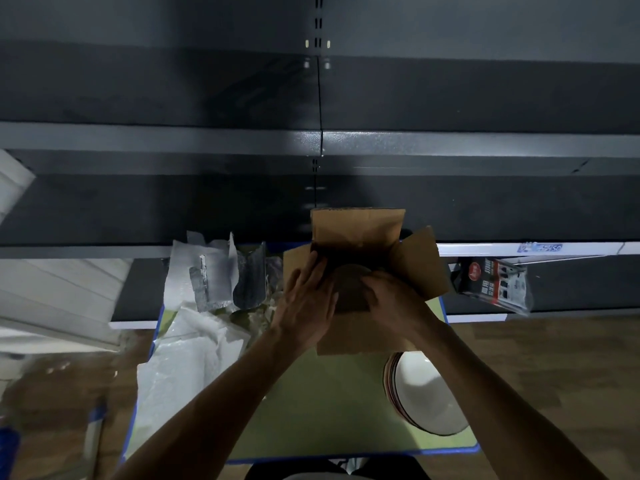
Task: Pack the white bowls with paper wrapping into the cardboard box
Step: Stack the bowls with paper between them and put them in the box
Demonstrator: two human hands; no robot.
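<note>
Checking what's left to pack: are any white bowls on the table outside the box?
Yes, a stack of white bowls sits on the green table, outside the cardboard box.

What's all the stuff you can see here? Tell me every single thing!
cardboard box: 1, brown, flaps open, far side of the table
round bundle: 1, grey-brown in the dim light, inside the box
bowl stack: 1 stack, white, table's near right corner; number of bowls unclear
wrapping paper: several sheets, white, left side of the table
table: 1, green top, blue edge
shelves: dark grey, behind the table
packet: 1, black and red, hanging at the right
white panels: pale, far left
floor: brown wood
left grip: 1, bare hand, fingers straight, on the box's left side
right grip: 1, bare hand, on the bundle; hold too dim to tell
</note>
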